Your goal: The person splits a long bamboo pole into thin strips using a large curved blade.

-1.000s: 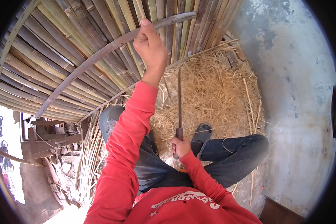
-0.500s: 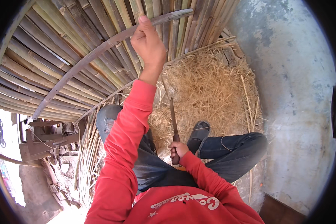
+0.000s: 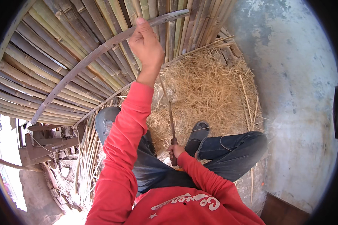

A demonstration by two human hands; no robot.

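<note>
My left hand [image 3: 146,45] is raised in front of the bamboo panel, its fingers closed around a thin bamboo strip [image 3: 137,6]. The strip shows above the thumb and again below the wrist, running down toward the knife [image 3: 171,119]. Low between my legs, my right hand [image 3: 175,150] grips this knife by its dark wooden handle, with the narrow blade pointing up and away from me. Blade and strip meet or overlap near the tip; whether they touch I cannot tell.
Slatted bamboo panel [image 3: 97,48] with a curved crossbar [image 3: 82,65] fills the far left. Pale shavings [image 3: 210,86] cover the floor ahead. A bundle of thin strips [image 3: 87,161] lies at my left, and a blue-grey wall [image 3: 296,105] stands at my right.
The view has shifted slightly. More of the strip shows between my left wrist and the knife. Both hands keep their grips.
</note>
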